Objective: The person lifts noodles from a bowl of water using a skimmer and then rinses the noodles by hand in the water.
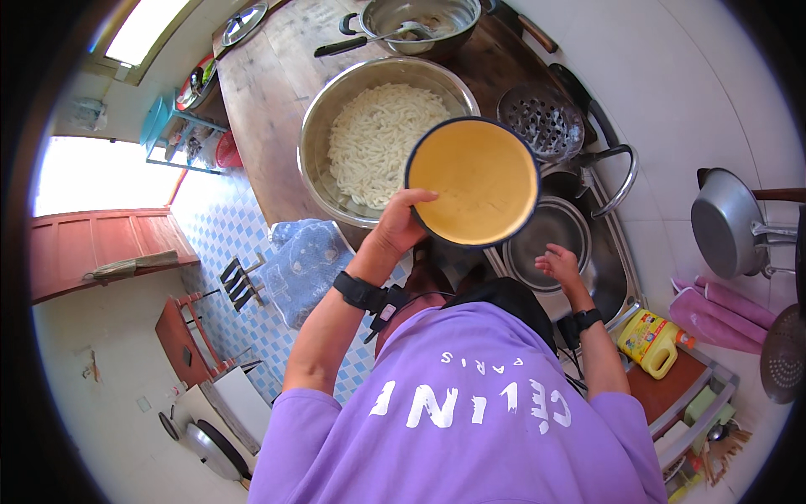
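Observation:
My left hand point(403, 220) grips the rim of a yellow enamel bowl point(475, 179) with a dark blue edge, its thumb lying over the inside. The bowl is held between the worktop and the sink, covering part of a large steel basin's near right side. Short white noodles point(384, 138) fill the bottom of that steel basin point(318, 183). Over the sink point(614, 271), my right hand point(559, 268) hangs with fingers apart and holds nothing. Beneath it, a round metal pan point(541, 236) sits inside the sink.
A pot point(419, 19) with a black-handled ladle point(371, 43) stands at the back of the wooden worktop point(264, 101). Beside the basin lies a perforated strainer point(541, 123). The faucet point(623, 183) arches over the sink. A yellow detergent jug point(652, 343) stands at the right.

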The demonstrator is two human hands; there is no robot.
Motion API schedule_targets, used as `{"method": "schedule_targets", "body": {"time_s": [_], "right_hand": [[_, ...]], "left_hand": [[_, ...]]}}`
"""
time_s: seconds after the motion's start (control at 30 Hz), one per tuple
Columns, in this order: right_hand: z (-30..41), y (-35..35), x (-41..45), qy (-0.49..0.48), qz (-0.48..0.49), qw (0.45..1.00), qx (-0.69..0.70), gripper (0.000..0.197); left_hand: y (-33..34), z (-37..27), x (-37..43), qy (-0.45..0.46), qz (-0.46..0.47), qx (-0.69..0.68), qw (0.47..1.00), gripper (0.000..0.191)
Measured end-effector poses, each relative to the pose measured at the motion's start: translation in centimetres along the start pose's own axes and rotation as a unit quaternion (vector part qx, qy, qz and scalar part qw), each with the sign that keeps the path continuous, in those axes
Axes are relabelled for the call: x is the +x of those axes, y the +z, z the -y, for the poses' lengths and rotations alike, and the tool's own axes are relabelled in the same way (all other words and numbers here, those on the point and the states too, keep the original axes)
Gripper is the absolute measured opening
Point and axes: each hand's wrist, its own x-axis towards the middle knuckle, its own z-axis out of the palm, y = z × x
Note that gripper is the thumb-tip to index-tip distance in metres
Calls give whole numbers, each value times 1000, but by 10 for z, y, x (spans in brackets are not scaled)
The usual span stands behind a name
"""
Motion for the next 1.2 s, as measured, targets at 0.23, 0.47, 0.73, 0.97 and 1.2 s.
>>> {"method": "schedule_targets", "body": {"time_s": [0.23,0.47,0.73,0.97,1.2], "right_hand": [[1,22,-9,17,-25,999,14,43],[4,49,-9,36,-40,998,42,43],[9,70,-10,44,-58,995,63,43],[12,86,-4,66,-52,995,61,44],[17,89,3,69,-35,996,45,43]], "left_hand": [[-61,-56,12,100,-93,35,990,30],[-109,-99,40,111,-124,43,985,34],[-134,-130,50,124,-146,35,981,36],[-167,-154,39,149,-169,7,974,40],[-172,-163,7,197,-226,-3,954,39]]}}
